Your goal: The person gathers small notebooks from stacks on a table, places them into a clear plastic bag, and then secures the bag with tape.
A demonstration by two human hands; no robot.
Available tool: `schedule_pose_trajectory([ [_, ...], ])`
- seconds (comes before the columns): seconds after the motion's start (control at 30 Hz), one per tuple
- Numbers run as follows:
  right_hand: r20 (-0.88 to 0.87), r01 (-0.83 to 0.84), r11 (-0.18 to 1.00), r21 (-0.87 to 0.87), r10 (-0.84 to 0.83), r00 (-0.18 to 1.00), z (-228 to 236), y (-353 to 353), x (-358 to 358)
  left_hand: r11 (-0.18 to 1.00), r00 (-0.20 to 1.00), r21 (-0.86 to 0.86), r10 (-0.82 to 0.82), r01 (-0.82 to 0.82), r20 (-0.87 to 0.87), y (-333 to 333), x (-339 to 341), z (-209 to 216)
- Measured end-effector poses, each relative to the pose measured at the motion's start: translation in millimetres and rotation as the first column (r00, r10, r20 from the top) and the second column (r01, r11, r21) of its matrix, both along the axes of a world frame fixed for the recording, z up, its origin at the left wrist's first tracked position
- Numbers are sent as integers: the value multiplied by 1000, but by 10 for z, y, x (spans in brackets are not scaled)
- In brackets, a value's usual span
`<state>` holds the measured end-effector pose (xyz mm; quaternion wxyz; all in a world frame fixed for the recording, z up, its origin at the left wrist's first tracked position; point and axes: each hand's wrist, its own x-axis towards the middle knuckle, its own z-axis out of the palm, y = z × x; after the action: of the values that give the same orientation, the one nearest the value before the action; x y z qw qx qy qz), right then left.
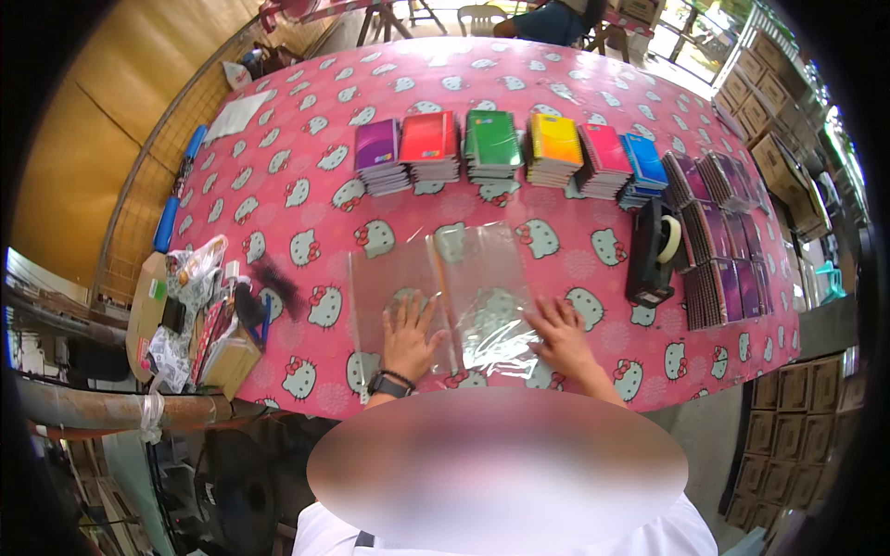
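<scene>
Two clear plastic sleeves (487,278) lie side by side on the pink patterned tablecloth in front of me. My left hand (413,335) rests flat on the left sleeve, fingers spread, with a dark watch and a beaded bracelet at its wrist. At the right sleeve's edge, my right hand (562,335) lies with its fingers stretched out, touching the plastic. Beyond the sleeves stands a row of notebook stacks: purple (377,148), red (430,139), green (492,141), yellow (554,144), pink (604,153) and blue (643,165). Neither hand grips anything.
A black tape dispenser (649,259) stands to the right, beside wrapped packs of purple notebooks (723,236). At the left edge are a cluttered box (199,315) and a dark tuft (275,285). White paper (238,116) lies far left. Cartons (788,435) are stacked off the table, right.
</scene>
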<state>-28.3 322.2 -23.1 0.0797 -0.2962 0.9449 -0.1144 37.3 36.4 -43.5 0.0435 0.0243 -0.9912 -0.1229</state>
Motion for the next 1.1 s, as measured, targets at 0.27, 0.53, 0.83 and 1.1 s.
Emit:
schedule_pose_trajectory([
  [0.27, -16, 14, 999, 42, -13, 1000, 59, -908, 207, 998, 997, 48, 44, -48, 71, -252, -138, 99],
  [0.53, 9, 114, 991, 70, -115, 993, -59, -945, 386, 999, 996, 22, -34, 32, 84, -615, -68, 36],
  [0.83, -14, 407, 873, -269, -426, 904, 24, -416, 769, 803, 790, 83, -596, 591, 143, -743, -31, 146],
  [1.1, -116, 571, 770, -284, -619, 777, -150, -524, 610, 970, 977, 120, 205, -210, 57, -752, -858, 266],
])
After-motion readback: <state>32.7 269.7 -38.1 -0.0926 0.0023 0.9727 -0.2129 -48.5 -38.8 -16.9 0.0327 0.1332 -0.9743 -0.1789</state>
